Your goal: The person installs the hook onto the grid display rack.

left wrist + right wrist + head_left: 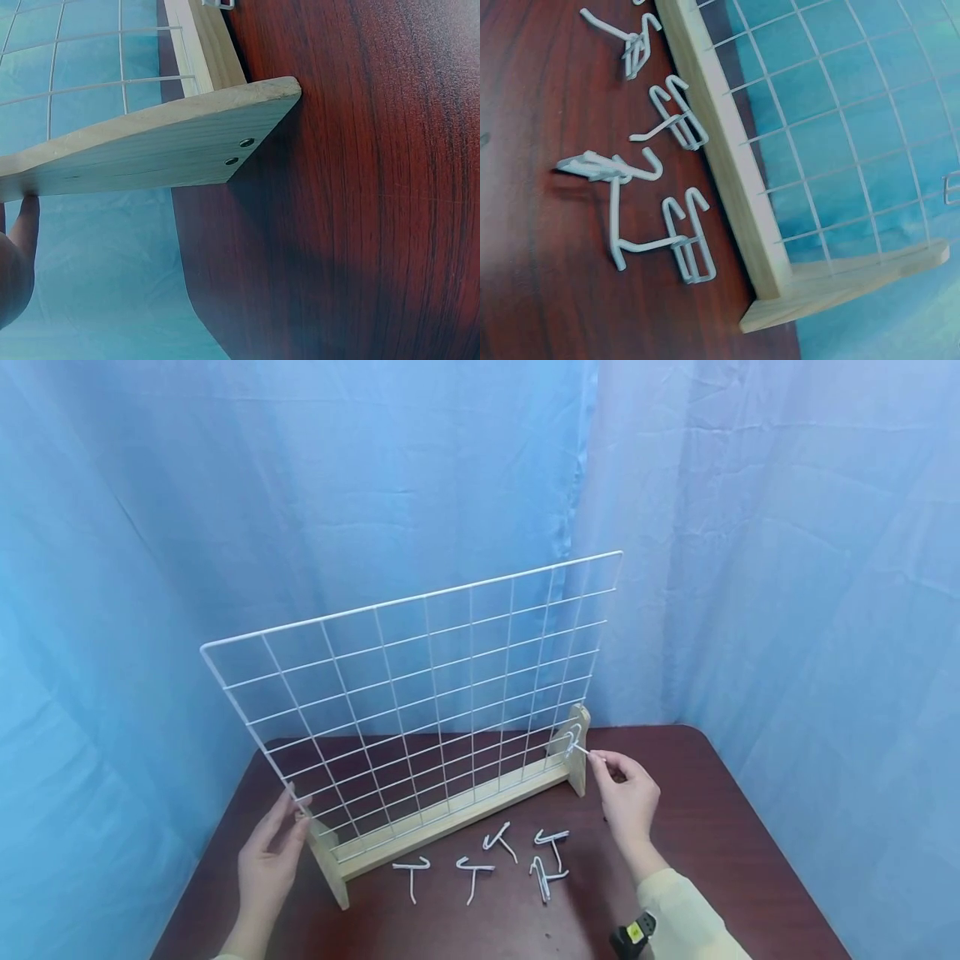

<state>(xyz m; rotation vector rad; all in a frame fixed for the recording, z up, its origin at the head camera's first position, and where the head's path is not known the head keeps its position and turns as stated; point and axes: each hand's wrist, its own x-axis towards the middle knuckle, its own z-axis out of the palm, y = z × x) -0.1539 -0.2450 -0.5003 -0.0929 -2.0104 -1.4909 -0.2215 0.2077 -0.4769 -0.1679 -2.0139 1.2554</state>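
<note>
A white wire grid panel [412,600] stands in a light wooden stand [450,823], leaning slightly. My left hand [264,864] grips the top of the stand's left end piece [187,142], thumb in front and fingers behind, next to the grid's left edge. At the opposite end, my right hand [630,797] pinches the arm of a white wire hook [574,742] between thumb and fingertips. That hook's looped end is at the lower right of the grid, near the right end piece [577,768]; whether it has caught on a wire I cannot tell.
Several loose white hooks lie on the dark red-brown table before the stand, among them a left one [412,881] and a right one [694,240]. A black device with a yellow label [634,935] is on the right wrist. Blue curtains [480,460] hang behind the table.
</note>
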